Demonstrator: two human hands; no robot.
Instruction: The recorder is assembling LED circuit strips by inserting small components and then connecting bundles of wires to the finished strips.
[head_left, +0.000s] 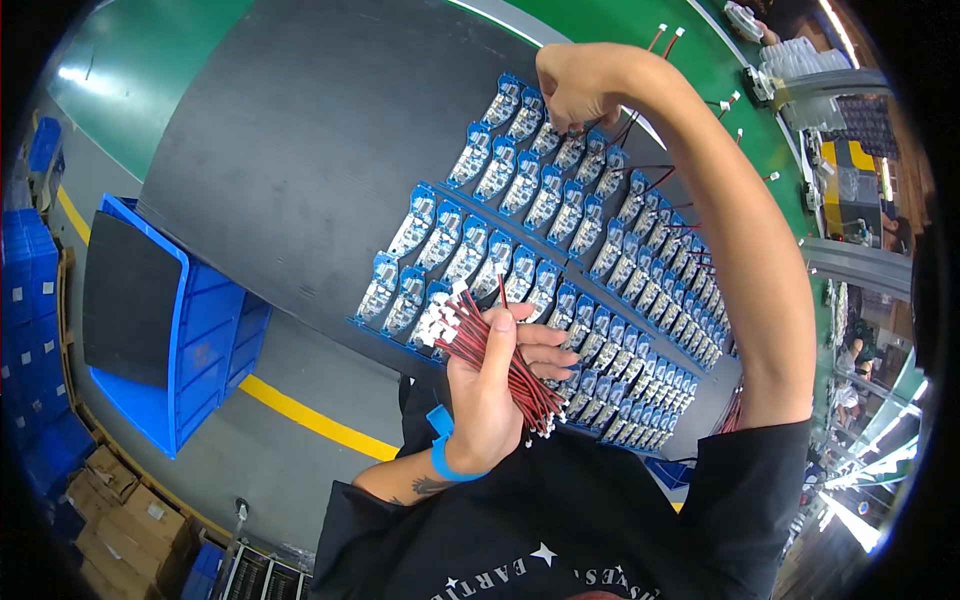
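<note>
My left hand (487, 395) is closed around a bundle of red and black wire leads (532, 390), with white plugs (438, 320) clustered at one end. It hovers over the near rows of blue circuit boards (465, 255), and one lead stands up by its thumb. Reaching across to the far row, my right hand (582, 88) has its fingers pinched together at the boards. What sits between those fingertips is hidden. Red and black leads (655, 175) run from boards beside that hand, several ending in white plugs beyond the far edge.
The boards lie in panels on a dark table mat (300, 120). Left of the table stands a blue crate (215, 340) with a dark sheet against it. Stacked blue bins (30, 300) and cardboard boxes (130, 520) are farther left. A green surface (480, 20) borders the far side.
</note>
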